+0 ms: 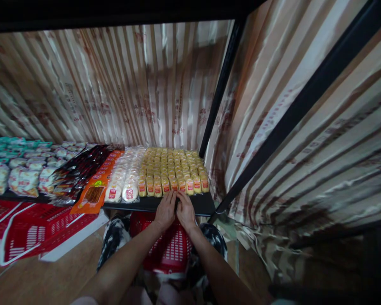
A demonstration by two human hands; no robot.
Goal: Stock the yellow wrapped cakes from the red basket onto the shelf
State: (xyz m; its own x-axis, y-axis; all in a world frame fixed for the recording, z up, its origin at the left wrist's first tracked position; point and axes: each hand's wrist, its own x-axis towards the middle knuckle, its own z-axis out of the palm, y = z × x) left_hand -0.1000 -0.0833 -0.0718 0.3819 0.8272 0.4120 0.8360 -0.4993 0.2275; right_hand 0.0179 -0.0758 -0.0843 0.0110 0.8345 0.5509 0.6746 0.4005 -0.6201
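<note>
Rows of small yellow wrapped cakes [173,167] with red-and-white labels fill the right end of a black shelf [146,204]. At the front edge of those rows is my left hand [166,209], its fingers stretched forward and the fingertips at the nearest packs. Close beside it my right hand [186,210] reaches to the same front row, fingers extended too. I see nothing held in either hand. Left of the yellow packs stand two columns of round white packaged cakes [130,192].
Further left lie an orange snack packet [93,192], dark packets [76,176] and white wrapped bags [23,180]. A red basket [168,250] stands between my knees; more red baskets [31,233] are at left. Black posts [224,89] and striped plastic sheeting [130,84] surround the shelf.
</note>
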